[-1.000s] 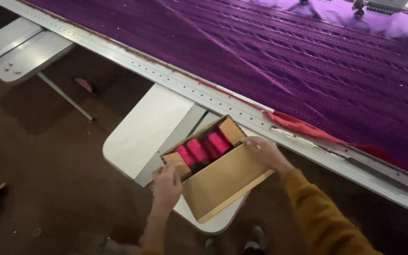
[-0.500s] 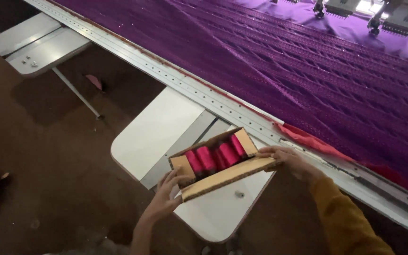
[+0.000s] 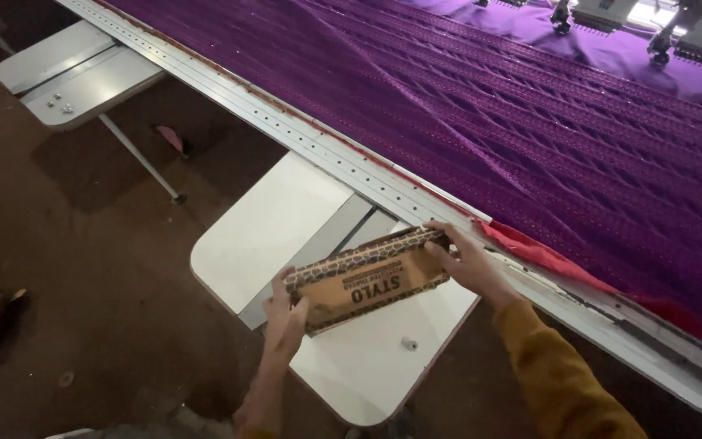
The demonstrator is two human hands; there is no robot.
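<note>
I hold a long brown cardboard box [image 3: 367, 280] with a spotted patterned edge over a white side table [image 3: 278, 223]. My left hand [image 3: 284, 319] grips its near left end. At the far right end my right hand [image 3: 466, 262] clasps it, in a mustard sleeve. The box is tipped so that its printed side faces me; its contents are hidden from view now.
A wide purple embroidered fabric [image 3: 489, 106] is stretched on a long metal machine frame [image 3: 286, 126]. Embroidery heads [image 3: 611, 12] line the far edge. A red cloth strip [image 3: 530, 248] lies on the rail. Another white table [image 3: 75, 73] stands at the left over a brown floor [image 3: 83, 284].
The box has tilted toward me, so the pink spools seen inside earlier are out of sight. The view shifted right and both hands stayed on the box ends.
</note>
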